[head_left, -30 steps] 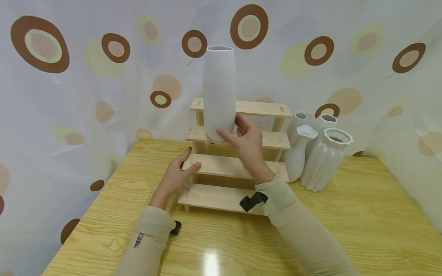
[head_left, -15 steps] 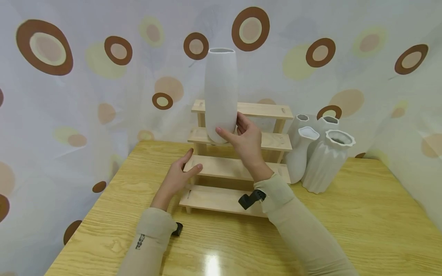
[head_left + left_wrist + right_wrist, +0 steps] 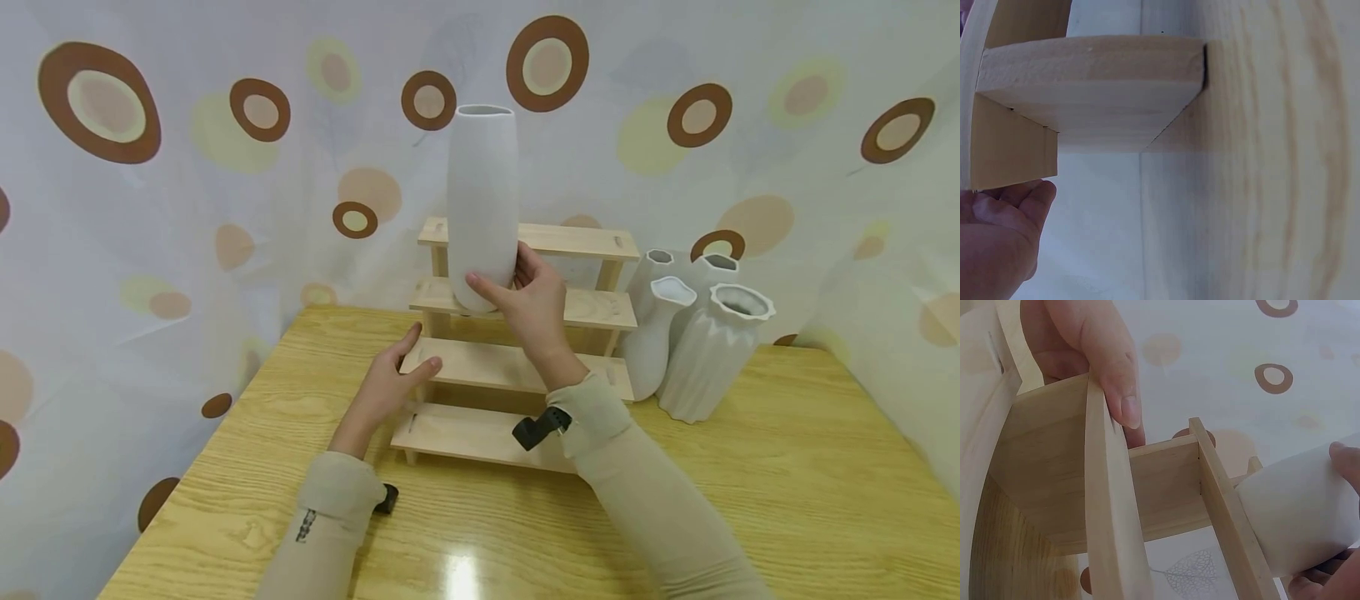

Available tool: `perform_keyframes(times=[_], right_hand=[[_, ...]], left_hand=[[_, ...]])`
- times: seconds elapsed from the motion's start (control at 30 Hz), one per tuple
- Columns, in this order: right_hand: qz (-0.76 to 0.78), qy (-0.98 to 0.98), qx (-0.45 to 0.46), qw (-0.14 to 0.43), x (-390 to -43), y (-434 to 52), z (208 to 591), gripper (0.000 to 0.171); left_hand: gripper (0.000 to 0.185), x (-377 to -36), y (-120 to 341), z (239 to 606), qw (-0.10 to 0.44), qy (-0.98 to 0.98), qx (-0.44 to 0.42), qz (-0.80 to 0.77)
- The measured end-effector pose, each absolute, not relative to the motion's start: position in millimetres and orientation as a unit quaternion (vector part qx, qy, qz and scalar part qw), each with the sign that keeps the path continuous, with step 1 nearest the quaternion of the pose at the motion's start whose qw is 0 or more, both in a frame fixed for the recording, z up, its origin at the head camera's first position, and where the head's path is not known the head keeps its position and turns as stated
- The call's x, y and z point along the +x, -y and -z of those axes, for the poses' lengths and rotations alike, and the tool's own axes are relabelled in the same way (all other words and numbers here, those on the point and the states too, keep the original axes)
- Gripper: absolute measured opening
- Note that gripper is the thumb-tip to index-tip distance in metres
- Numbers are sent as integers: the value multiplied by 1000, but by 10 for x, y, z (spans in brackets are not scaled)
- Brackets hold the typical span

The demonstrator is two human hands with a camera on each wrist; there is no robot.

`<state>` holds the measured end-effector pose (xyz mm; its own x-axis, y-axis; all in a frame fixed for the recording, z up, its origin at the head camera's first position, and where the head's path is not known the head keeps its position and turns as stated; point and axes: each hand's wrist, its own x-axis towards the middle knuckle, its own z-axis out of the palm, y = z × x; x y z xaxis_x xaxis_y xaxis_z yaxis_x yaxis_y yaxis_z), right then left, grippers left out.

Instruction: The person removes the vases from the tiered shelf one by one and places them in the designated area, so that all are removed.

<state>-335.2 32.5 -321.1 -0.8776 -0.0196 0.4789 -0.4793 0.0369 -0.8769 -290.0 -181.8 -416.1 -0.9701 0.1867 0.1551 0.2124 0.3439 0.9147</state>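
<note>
A tall, smooth white vase (image 3: 483, 200) stands upright with its base at the second-highest board of a stepped wooden shelf (image 3: 480, 362). My right hand (image 3: 531, 304) grips the vase low on its right side, thumb across the front and fingers behind. In the right wrist view the base of the vase (image 3: 1300, 509) meets the board's edge. My left hand (image 3: 390, 379) holds the left end of the shelf's second-lowest board, thumb on top. Seen from the left wrist, the fingers of that hand (image 3: 1007, 228) lie against the shelf's wooden support (image 3: 1016, 147).
Several white vases stand close together right of the shelf, among them a fluted one (image 3: 708, 358) and a narrow-necked one (image 3: 652, 342) at the front. All rests on a wood-grain table (image 3: 795, 483). A curtain with circle prints (image 3: 262, 192) hangs behind.
The head view has shifted a little, moving the scene slightly down and right. My right wrist has moved slightly left against the shelf. The vase and my left hand keep their places.
</note>
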Motion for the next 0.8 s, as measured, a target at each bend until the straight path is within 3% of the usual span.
perform_keyframes(times=[0.4, 0.8], right_hand=[[-657, 708, 160, 202, -3370, -270, 3210, 71], [-681, 693, 141, 190, -3363, -274, 3205, 74]], left_hand=[[84, -2937, 1832, 4224, 21, 823, -117, 555], [84, -2937, 1844, 4229, 17, 821, -113, 559]])
